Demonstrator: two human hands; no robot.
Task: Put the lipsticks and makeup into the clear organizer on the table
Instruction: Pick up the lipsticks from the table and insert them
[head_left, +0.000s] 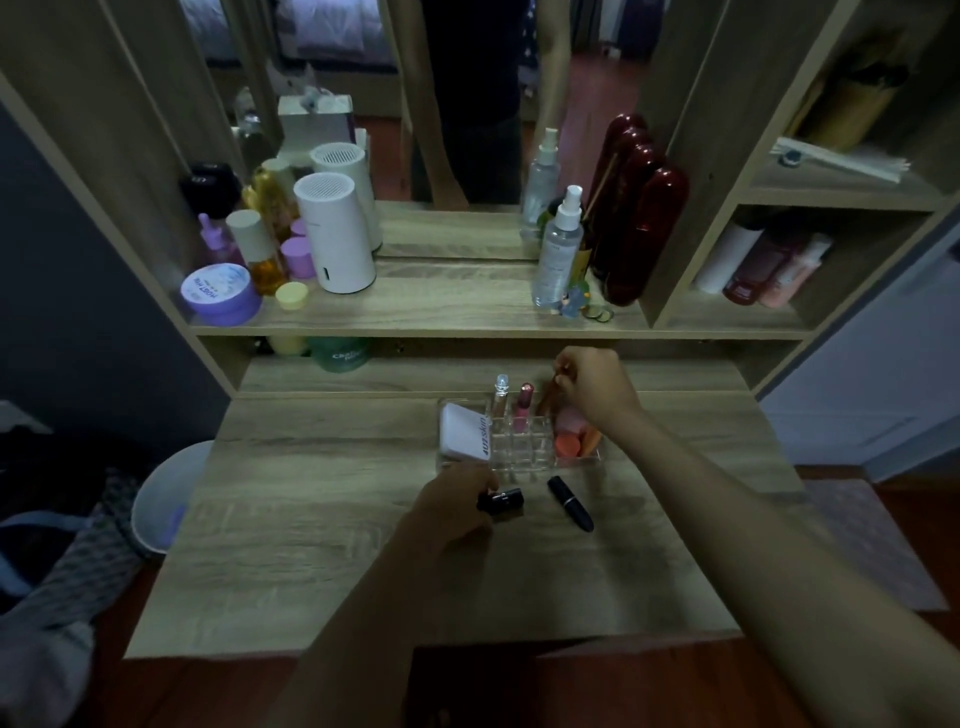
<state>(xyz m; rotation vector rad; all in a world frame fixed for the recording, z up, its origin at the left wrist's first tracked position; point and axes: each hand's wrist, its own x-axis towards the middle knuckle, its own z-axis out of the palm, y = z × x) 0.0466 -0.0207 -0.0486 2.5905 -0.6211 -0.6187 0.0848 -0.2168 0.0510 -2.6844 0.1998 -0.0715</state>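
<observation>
The clear organizer sits mid-table. In it lie a white compact on the left and orange-pink sponges on the right. A clear-capped tube and a pink lipstick stand upright in the back slots. My right hand hovers over the back right slots, shut on a brownish tube that tilts into a slot. In front of the organizer my left hand grips a black lipstick on the table. Another black lipstick lies loose to its right.
The shelf above carries a white cylinder device, a purple jar, bottles, a spray bottle and dark red cases. A mirror stands behind. Side shelves hold more bottles. A white bin stands left of the table.
</observation>
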